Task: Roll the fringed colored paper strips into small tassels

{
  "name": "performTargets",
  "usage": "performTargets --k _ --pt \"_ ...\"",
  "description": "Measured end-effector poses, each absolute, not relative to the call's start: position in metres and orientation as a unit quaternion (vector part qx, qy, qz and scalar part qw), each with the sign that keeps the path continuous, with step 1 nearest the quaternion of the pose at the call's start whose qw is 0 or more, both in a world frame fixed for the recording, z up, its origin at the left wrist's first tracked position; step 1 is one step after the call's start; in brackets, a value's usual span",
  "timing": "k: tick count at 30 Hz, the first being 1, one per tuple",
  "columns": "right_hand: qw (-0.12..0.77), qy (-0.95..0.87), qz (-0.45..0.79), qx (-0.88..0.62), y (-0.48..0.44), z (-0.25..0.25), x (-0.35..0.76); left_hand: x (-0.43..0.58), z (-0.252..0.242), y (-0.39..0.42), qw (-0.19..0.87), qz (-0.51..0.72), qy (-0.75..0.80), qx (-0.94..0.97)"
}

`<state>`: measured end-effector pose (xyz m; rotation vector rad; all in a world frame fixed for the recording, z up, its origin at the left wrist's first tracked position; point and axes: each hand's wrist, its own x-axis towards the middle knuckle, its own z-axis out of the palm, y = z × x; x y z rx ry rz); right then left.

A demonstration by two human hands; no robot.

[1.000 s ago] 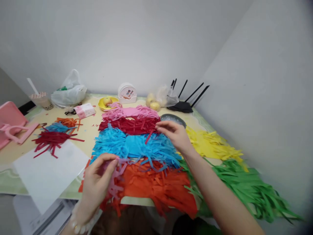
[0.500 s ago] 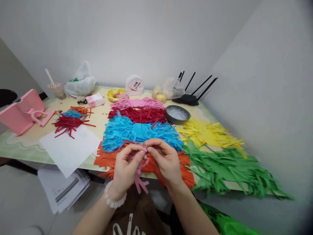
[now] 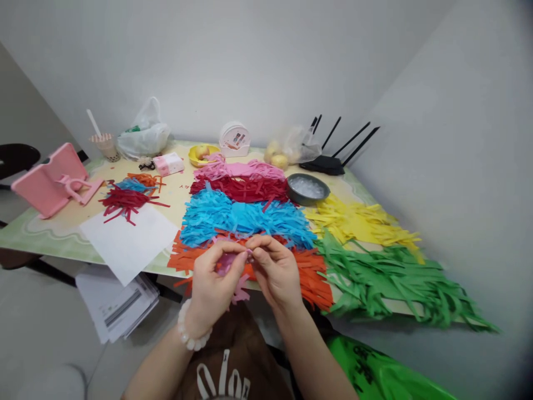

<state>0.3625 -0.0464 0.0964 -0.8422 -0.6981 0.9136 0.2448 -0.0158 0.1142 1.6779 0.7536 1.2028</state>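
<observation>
My left hand (image 3: 213, 280) and my right hand (image 3: 278, 271) meet over the table's front edge, thumbs and forefingers pinched together. Between them is a strip of pink fringed paper (image 3: 240, 291), its cut ends hanging below my left fingers. The pinched tip is small and mostly covered by my fingertips. Under and behind my hands lies orange fringed paper (image 3: 312, 278). Beyond it come rows of blue fringed paper (image 3: 250, 216), dark red fringed paper (image 3: 250, 190) and pink fringed sheets (image 3: 247, 168).
Yellow fringes (image 3: 358, 222) and green fringes (image 3: 395, 280) spread on the right. A dark bowl (image 3: 310, 201) holds clear small pieces. To the left are a white sheet (image 3: 129, 244), finished-looking tassels (image 3: 125, 200) and a pink stand (image 3: 52, 180). A black router (image 3: 322, 165) stands behind.
The view has shifted slightly, so the table sits a little further right. Both hands keep their pinch, and the hanging pink fringe is drawn up closer beneath my left hand.
</observation>
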Motion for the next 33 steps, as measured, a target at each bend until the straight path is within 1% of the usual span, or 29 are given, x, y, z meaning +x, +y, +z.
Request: performTargets --k 3,8,13,21,24,28,33 --pt "0.761 -0.32 0.404 -0.394 -0.047 0.095 0.36 0.245 0.113 -0.017 0.425 0.491 0.309 0.695" --pt "0.779 -0.302 0.391 -0.386 -0.048 0.094 0.356 0.246 0.111 -0.019 0.404 0.488 0.329 0.7" --pt "0.761 -0.318 0.377 -0.422 -0.051 0.088 0.359 0.244 0.113 -0.016 0.363 0.48 0.321 0.732" --pt "0.712 -0.403 0.284 -0.5 -0.055 0.095 0.364 0.24 0.112 -0.003 0.446 0.44 0.301 0.719" --pt "0.696 -0.411 0.336 -0.484 -0.055 0.093 0.37 0.24 0.109 0.0 0.476 0.442 0.297 0.701" --pt "0.699 -0.38 0.419 -0.438 -0.054 0.086 0.376 0.24 0.108 0.001 0.479 0.436 0.291 0.704" --pt "0.697 -0.357 0.443 -0.437 -0.054 0.086 0.378 0.239 0.108 0.0 0.445 0.42 0.291 0.736"
